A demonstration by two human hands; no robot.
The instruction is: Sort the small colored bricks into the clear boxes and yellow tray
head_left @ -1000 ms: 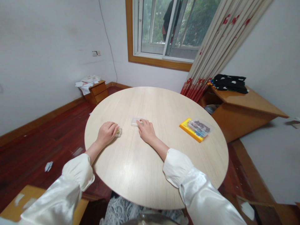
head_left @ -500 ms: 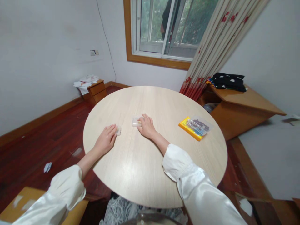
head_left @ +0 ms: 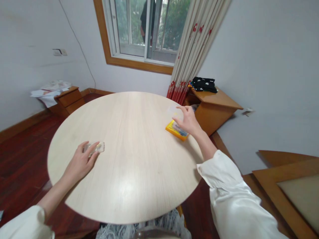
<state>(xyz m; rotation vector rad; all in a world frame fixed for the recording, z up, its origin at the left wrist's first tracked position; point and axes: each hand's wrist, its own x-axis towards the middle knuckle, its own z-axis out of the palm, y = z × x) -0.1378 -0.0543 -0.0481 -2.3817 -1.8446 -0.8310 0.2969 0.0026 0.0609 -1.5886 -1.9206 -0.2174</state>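
On the left side of the table, my left hand (head_left: 84,158) rests over a small clear plastic case (head_left: 100,147), thumb and fingers around it. Something yellowish shows inside the case. My right hand (head_left: 188,120) is raised at the right, thumb and fingers curved around a see-through plastic box or lid (head_left: 173,112), which is faint against the table. Just below it lies a flat yellow-orange box (head_left: 175,131), with clear packaging and dark contents on top, partly hidden by my right hand.
The round pale wooden table (head_left: 129,166) fills the middle. A tilted wooden cabinet (head_left: 214,113) with dark folded cloth (head_left: 204,85) stands beyond its right edge. Papers (head_left: 53,90) lie on a small drawer unit (head_left: 73,101) at the left. A curtain (head_left: 194,43) hangs beside the window.
My right hand has lifted the clear plastic piece from mid-table and carried it right, over the yellow box. My left hand stays at its case with fingers more spread. The view has turned right.
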